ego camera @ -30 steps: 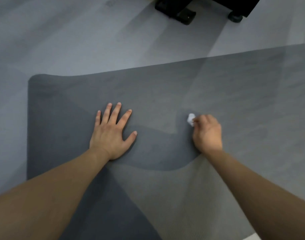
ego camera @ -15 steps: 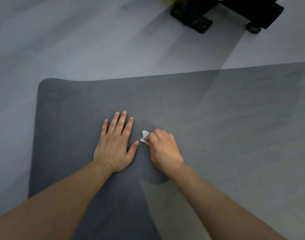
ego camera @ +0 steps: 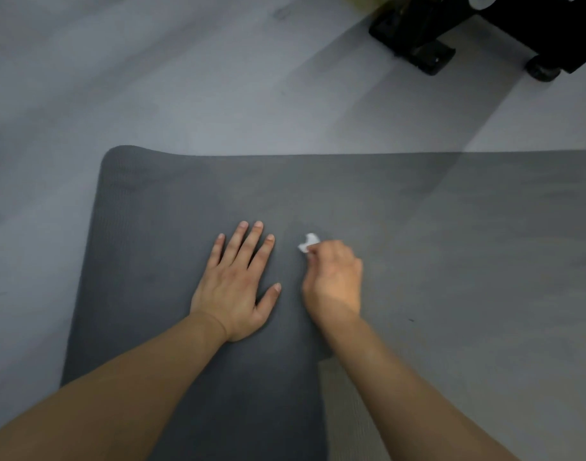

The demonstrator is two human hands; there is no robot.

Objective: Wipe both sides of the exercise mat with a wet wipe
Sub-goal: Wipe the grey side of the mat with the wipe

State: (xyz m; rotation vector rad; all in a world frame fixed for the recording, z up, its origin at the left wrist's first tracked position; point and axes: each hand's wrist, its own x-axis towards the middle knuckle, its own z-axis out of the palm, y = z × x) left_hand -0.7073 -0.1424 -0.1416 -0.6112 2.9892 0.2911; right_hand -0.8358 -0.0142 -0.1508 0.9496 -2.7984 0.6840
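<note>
A dark grey exercise mat [ego camera: 158, 234] lies flat on the floor, its left end with rounded corners in view and its right part running out of frame. My left hand [ego camera: 235, 284] presses flat on the mat with fingers spread. Just to its right, my right hand [ego camera: 333, 281] has its fingers curled round a small white wet wipe [ego camera: 308, 242], which sticks out past the fingertips and touches the mat.
Pale grey floor [ego camera: 185, 94] surrounds the mat on the far and left sides. A black wheeled base of some equipment [ego camera: 428, 41] stands on the floor at the top right, beyond the mat's far edge.
My right hand swept the wipe leftward across the mat to beside my left hand, then back slightly to the right. The left hand stayed pressed flat. The camera view shifted.
</note>
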